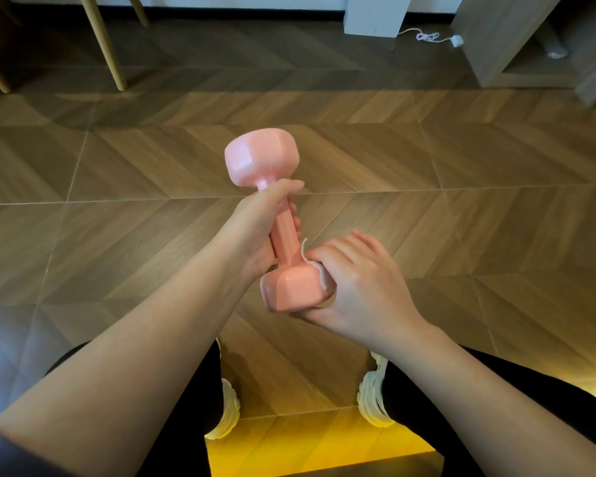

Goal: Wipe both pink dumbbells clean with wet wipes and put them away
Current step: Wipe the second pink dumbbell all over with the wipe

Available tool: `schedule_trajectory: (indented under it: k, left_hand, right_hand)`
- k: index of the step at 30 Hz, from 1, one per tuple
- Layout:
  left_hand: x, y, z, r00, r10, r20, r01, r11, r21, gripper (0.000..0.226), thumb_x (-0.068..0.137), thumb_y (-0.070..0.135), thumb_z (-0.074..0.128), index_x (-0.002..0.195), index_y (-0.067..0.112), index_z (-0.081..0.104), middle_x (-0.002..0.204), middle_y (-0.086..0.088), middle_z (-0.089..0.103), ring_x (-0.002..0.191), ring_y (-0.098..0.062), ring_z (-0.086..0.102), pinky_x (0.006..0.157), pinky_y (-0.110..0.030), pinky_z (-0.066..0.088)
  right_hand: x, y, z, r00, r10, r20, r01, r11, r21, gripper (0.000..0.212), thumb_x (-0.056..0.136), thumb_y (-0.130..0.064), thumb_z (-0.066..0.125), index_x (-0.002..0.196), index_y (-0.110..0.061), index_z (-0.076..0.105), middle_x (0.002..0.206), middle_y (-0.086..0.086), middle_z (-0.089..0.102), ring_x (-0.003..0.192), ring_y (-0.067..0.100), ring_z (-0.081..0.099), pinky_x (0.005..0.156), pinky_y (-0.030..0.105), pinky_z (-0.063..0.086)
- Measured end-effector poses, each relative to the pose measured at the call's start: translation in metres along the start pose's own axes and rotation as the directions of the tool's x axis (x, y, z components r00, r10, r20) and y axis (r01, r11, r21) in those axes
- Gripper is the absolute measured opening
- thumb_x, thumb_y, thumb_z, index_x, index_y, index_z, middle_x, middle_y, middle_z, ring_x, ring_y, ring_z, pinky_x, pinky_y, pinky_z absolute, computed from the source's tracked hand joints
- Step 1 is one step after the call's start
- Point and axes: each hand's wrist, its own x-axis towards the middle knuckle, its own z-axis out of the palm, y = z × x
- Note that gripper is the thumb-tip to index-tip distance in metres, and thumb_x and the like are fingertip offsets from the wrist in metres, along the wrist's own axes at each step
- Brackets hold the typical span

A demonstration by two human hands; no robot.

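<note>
While we sat with our knees apart, we held one pink dumbbell up in the air over the wooden floor, tipped so one end pointed far and a bit left. Our left hand was wrapped tight round the thin middle bar. Our right hand cupped the near fat end, with curled fingers on top and the thumb underneath, and it pressed a wet wipe against the right side of that end. Only a small white edge of the wipe peeked out.

We thought a few things could go wrong. The wipe made the dumbbell wet, so the bar could get slippery and slide out of our left hand. It would then drop on the floor, or on our white shoes just below. The wipe could also bunch up and slip away if we rubbed too hard. The other dumbbell was nowhere in view, so it might get forgotten.

We could not read any words, numbers or brand name on the dumbbell or the wipe.
</note>
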Motion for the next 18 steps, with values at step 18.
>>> schedule_trajectory:
  k: [18]
  left_hand:
    - [-0.003, 0.005, 0.006, 1.0, -0.03, -0.003, 0.029, 0.991, -0.132, 0.027, 0.09, 0.028, 0.058, 0.073, 0.021, 0.038, 0.057, 0.005, 0.035, 0.042, -0.009, 0.033, 0.046, -0.021, 0.03]
  right_hand:
    - [0.003, -0.005, -0.001, 0.982, 0.058, 0.178, -0.085, 0.986, 0.146, 0.056, 0.066, -0.054, 0.079, 0.107, -0.02, 0.061, 0.105, -0.007, 0.062, 0.102, 0.014, 0.054, 0.086, 0.028, 0.039]
